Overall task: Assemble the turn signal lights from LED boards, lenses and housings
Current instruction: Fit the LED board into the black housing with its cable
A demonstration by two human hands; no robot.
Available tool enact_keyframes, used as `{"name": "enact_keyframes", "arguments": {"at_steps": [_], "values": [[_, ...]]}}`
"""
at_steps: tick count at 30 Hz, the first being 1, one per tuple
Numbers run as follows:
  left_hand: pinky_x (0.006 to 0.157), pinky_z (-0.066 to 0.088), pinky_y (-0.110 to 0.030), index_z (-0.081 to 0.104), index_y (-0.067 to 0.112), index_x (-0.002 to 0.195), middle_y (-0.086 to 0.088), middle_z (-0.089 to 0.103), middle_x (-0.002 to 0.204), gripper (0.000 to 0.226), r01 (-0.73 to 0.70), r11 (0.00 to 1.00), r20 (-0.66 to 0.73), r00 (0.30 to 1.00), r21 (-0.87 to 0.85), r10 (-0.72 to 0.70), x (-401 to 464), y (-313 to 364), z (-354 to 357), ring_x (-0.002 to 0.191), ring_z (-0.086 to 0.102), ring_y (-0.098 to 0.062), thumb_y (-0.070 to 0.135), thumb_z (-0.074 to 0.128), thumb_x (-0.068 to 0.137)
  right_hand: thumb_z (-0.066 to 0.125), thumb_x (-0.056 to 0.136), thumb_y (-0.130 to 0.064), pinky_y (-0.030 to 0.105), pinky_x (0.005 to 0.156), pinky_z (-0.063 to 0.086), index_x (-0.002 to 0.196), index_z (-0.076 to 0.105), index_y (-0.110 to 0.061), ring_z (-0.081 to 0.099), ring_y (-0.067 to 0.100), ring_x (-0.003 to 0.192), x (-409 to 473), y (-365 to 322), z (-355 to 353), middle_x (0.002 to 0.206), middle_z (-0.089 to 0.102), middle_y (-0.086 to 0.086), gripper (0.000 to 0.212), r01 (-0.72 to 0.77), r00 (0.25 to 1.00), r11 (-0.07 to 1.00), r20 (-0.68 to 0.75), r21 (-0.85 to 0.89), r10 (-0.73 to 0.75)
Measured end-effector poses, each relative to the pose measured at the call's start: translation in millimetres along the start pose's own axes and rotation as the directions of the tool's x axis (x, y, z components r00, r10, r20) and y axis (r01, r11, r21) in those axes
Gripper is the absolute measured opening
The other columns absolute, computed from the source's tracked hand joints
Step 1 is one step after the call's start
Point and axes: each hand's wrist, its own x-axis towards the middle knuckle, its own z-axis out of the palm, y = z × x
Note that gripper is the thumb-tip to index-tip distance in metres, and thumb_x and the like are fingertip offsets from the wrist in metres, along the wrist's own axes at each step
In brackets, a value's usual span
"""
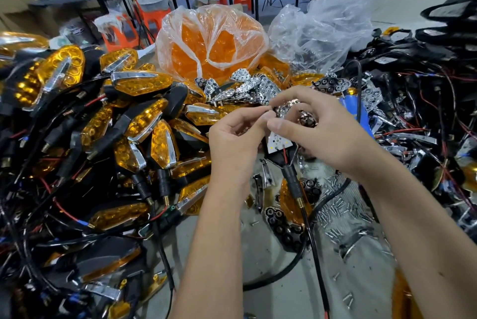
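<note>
I see a gray counter with lots of stuff on it. On my left lies a big pile of finished orange lights with black wires. Little silver screws are spread out on my right. A tangle of black housings lies further right. At the back sits a clear bag of orange lenses.

white led board in black housing — chrome reflector above
</note>
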Motion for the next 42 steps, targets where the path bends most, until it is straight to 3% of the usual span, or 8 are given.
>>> {"name": "enact_keyframes", "arguments": {"at_steps": [4,9,15,18,23,27,32,42], "values": [[0.079,0.06,-0.034,0.083,0.025,0.085,-0.005,0.078,0.093,0.01,0.137,0.991,0.029,0.99,-0.005,-0.136,-2,-1,-2,0.092,0.073,-0.022,0.018,0.08,0.091,0.079,0.09,-0.043,0.022,0.067,0.042,0.104,0.07,-0.036,0.057,-0.015,0.064,0,1,1,0.079,0.061,-0.027,0.018,0.005,0.999,1.0,0.034,-0.02,-0.004],[0.066,0.056,-0.017,0.083,0.023,0.083,0.002,0.078,0.089,0.013,0.162,0.986,0.05,0.986,-0.046,-0.159,-2,3,-2,0.083,0.073,-0.005,0.017,0.077,0.092,0.078,0.093,-0.035,0.029,0.043,0.052,0.086,0.071,-0.024,0.055,0.013,0.045,-2,-2,2,0.072,0.058,-0.014,0.015,0.009,0.999,1.0,0.051,0.025,-0.01],[0.066,0.057,-0.018,0.084,0.021,0.092,0.0,0.081,0.1,0.033,0.231,0.971,0.074,0.971,-0.062,-0.226,-3,5,3,0.087,0.076,-0.009,0.042,0.061,0.103,0.072,0.098,-0.033,0.031,0.052,0.053,0.09,0.066,-0.019,0.06,0.005,0.053,0,1,0,0.092,0.069,-0.017,0.018,-0.021,1.0,0.999,0.009,-0.038,0.021],[0.067,0.056,-0.019,0.08,0.026,0.104,0.008,0.079,0.097,0.029,0.175,0.984,0.157,0.972,0.02,-0.176,-3,3,2,0.085,0.073,-0.005,0.048,0.063,0.098,0.071,0.099,-0.028,0.03,0.064,0.046,0.087,0.065,-0.019,0.054,0.0,0.061,2,3,-2,0.078,0.061,-0.012,0.016,0.002,0.994,0.999,-0.108,-0.046,-0.007],[0.064,0.061,-0.034,0.068,0.014,0.112,-0.005,0.075,0.095,0.023,0.153,0.984,0.36,0.916,0.094,-0.177,-11,-3,16,0.067,0.071,-0.02,0.034,0.062,0.103,0.069,0.095,-0.03,0.038,0.055,0.052,0.089,0.064,-0.019,0.053,0.019,0.063,6,2,-5,0.076,0.055,0.003,0.013,0.021,0.949,0.99,-0.315,0.139,0.025],[0.04,0.037,-0.022,0.064,0.02,0.097,-0.005,0.065,0.074,0.022,0.1,0.982,0.329,0.933,0.16,-0.148,-10,-4,22,0.044,0.047,-0.011,0.032,0.05,0.109,0.07,0.091,-0.036,0.053,0.052,0.058,0.086,0.063,-0.023,0.056,0.045,0.061,5,5,-9,0.079,0.055,0.012,0.015,0.014,0.944,0.982,-0.328,0.188,0.049],[0.042,0.029,-0.017,0.058,0.02,0.087,-0.002,0.05,0.067,0.027,0.058,0.973,0.276,0.954,0.224,-0.121,-8,-7,21,0.043,0.037,-0.006,0.03,0.048,0.11,0.074,0.088,-0.029,0.027,0.046,0.04,0.086,0.071,-0.026,0.049,0.013,0.05,4,3,-9,0.065,0.056,-0.008,0.005,0.016,0.94,0.966,-0.334,0.258,0.073],[0.044,0.028,-0.021,0.057,0.021,0.083,0.002,0.051,0.062,0.027,-0.003,0.975,0.285,0.956,0.222,-0.062,-9,-4,21,0.045,0.037,-0.009,0.03,0.05,0.108,0.073,0.094,-0.019,0.027,0.043,0.042,0.078,0.07,-0.016,0.051,0.021,0.042,3,-3,-13,0.058,0.061,0.018,0.016,0.077,0.933,0.961,-0.358,0.267,0.024]]}}
